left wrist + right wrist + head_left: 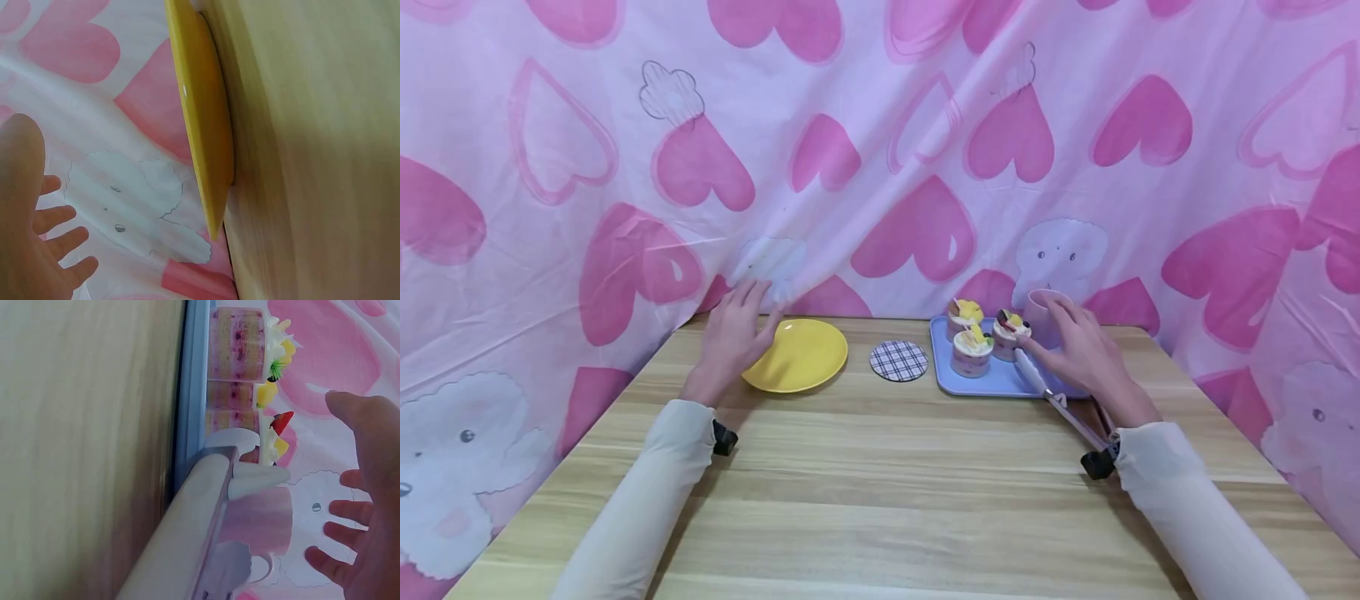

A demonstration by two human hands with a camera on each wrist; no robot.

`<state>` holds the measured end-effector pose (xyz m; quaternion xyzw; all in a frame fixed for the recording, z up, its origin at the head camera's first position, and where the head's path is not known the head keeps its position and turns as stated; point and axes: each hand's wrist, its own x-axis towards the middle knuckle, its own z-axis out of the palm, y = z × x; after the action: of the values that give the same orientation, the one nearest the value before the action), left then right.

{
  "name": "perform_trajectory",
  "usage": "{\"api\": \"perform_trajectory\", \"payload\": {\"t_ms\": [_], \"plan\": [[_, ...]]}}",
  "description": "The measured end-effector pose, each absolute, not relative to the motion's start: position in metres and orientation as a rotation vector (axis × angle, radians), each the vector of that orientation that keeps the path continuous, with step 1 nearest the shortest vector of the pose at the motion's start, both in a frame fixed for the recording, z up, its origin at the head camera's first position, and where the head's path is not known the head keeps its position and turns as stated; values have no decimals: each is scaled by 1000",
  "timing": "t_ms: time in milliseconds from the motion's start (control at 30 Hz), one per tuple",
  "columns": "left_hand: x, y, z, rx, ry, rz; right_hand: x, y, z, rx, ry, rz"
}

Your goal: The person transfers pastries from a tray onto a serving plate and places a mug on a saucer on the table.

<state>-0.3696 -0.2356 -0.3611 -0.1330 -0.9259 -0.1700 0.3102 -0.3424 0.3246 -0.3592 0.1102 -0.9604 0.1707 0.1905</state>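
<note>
At the left, my left hand (732, 333) hovers by the near-left rim of a yellow plate (801, 357), its fingers apart and holding nothing. In the left wrist view, those fingers are well off the plate (209, 119). My right hand (1086, 350) hangs over the right part of a blue tray (992, 385), fingers spread, nothing in its grasp. Beneath it lie tongs (1071, 417) with pale tips, resting across the tray's front edge. A pink mug (262, 519) stands on the tray, partly behind the right hand in the head view. Three fruit-topped cake cups (972, 358) stand at the tray's left.
Between plate and tray lies a round checked coaster (898, 361). Everything sits toward the back of a wooden table (880, 483). A pink heart-patterned cloth (917, 233) hangs behind and along both sides of the table.
</note>
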Motion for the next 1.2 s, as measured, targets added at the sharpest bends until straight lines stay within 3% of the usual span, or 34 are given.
{"api": "perform_trajectory", "payload": {"t_ms": [900, 1200], "plan": [[-359, -260, -383, -183, -2719, -639, -291, 357, -376, 235, -3064, 318], [-362, -260, -385, -217, -2808, -629, -283, 361, -378, 240, -3137, 462]]}}
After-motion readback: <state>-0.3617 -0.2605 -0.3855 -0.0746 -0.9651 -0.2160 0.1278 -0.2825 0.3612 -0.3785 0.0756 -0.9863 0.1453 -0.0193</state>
